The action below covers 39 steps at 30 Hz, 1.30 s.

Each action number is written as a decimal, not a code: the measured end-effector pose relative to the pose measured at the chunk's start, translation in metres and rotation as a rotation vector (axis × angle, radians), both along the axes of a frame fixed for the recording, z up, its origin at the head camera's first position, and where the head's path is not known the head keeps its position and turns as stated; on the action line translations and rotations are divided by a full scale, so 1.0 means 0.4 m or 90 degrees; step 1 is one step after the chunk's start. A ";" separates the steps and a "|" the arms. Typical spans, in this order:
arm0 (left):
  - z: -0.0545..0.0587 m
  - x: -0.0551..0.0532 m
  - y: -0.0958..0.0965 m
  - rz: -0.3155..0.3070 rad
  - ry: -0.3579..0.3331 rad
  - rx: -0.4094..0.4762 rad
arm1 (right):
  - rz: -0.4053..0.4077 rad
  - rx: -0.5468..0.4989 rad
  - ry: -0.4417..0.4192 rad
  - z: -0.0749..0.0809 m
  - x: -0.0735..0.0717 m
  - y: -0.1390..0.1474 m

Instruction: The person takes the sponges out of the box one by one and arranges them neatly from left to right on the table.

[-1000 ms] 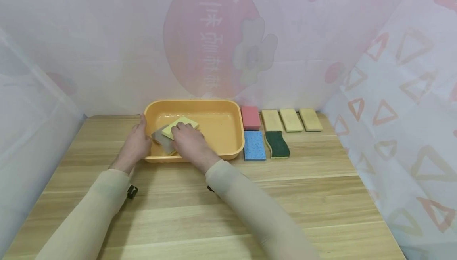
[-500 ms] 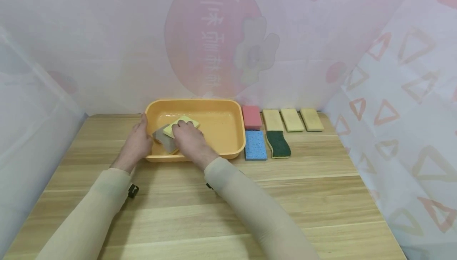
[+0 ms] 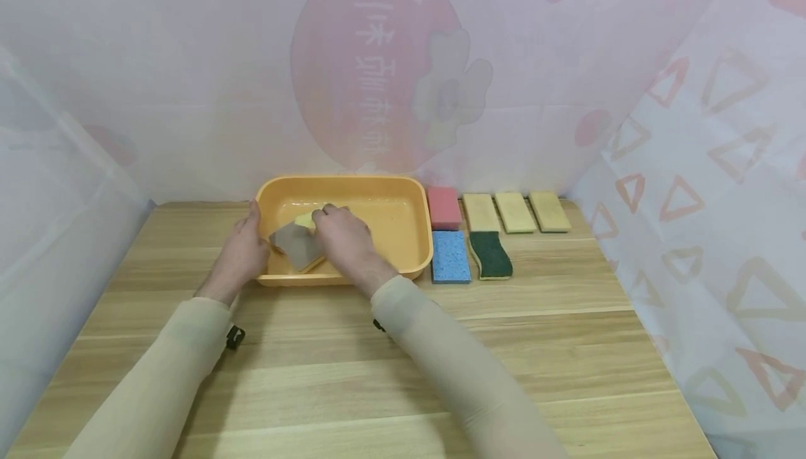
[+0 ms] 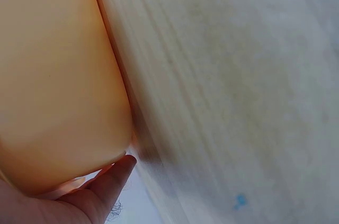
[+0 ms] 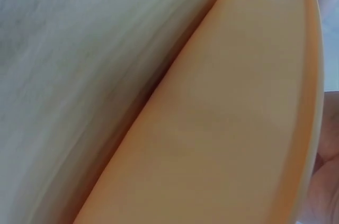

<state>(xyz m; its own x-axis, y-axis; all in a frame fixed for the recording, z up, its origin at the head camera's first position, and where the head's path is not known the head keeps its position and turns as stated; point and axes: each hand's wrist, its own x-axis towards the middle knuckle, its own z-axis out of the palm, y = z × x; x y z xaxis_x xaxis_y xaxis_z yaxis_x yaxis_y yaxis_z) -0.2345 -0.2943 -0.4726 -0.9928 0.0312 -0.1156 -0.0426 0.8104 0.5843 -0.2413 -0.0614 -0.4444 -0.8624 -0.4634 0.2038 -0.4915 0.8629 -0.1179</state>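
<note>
An orange plastic basin [image 3: 393, 273] stands on the wooden table near the back wall. My left hand [image 3: 242, 257] holds its left end, the thumb up at the rim. In the left wrist view, fingers [image 4: 108, 184] lie against the basin's outer wall. Inside the basin, my right hand [image 3: 346, 241] grips a yellow sponge [image 3: 305, 220], mostly hidden under the fingers. A grey-topped sponge [image 3: 299, 245] with a yellowish edge lies tilted in the basin's left part, just left of that hand. The right wrist view shows mainly the basin's outer side, with part of the hand beyond the rim.
Right of the basin lie a pink sponge [image 3: 444, 208], a blue sponge [image 3: 450, 257] and a wavy dark green scouring sponge [image 3: 491, 255]. Three pale yellow sponges [image 3: 481, 213] make a row behind. Printed cloth walls [image 3: 208, 95] enclose the table [image 3: 315, 375].
My right hand has shifted slightly right with the yellow sponge, which is now mostly covered by the hand. More of the grey-topped sponge shows. The left hand stays at the basin.
</note>
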 end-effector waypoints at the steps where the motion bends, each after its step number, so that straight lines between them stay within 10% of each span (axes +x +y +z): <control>1: 0.000 0.000 -0.001 0.000 0.000 -0.001 | -0.004 -0.003 0.000 0.001 -0.002 0.004; 39: 0.006 0.009 0.002 0.001 -0.005 0.025 | -0.056 -0.151 0.024 0.061 0.017 0.270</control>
<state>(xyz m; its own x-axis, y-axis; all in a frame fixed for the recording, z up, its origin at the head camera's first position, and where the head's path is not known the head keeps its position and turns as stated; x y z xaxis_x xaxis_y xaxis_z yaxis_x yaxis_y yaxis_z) -0.2308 -0.2936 -0.4700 -0.9919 0.0343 -0.1224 -0.0488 0.7867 0.6154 -0.2345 0.0465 -0.4200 -0.8870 -0.3229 0.3302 -0.4239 0.8529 -0.3046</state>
